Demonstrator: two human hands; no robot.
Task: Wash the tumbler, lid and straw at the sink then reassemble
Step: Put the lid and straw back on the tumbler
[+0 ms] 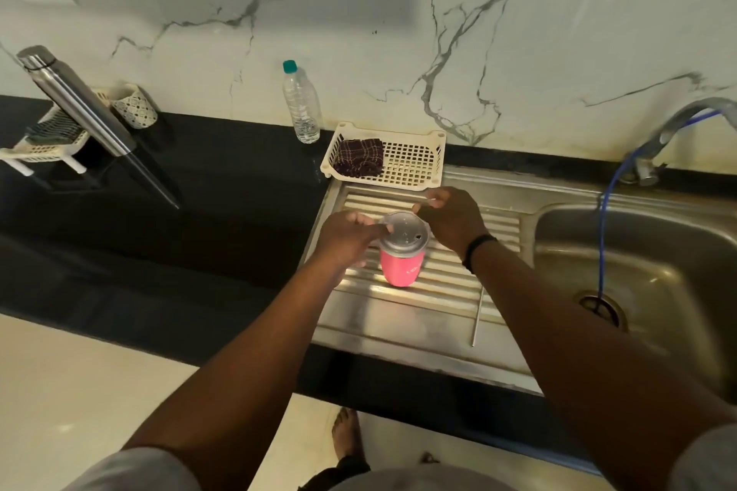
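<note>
A pink tumbler (399, 269) stands upright on the ribbed steel drainboard (402, 319). A clear round lid (404, 233) sits on its mouth. My left hand (346, 237) pinches the lid's left edge. My right hand (450, 217) curls round the lid's far right edge. A thin metal straw (477, 317) lies on the drainboard to the right of the tumbler, under my right forearm and apart from both hands.
The sink basin (654, 279) lies at the right, with a tap (674, 128) and a blue hose (603, 227) running to the drain. A cream basket (414, 163) holds a dark cloth (359, 157). A water bottle (301, 104) and a steel flask (75, 100) stand on the black counter.
</note>
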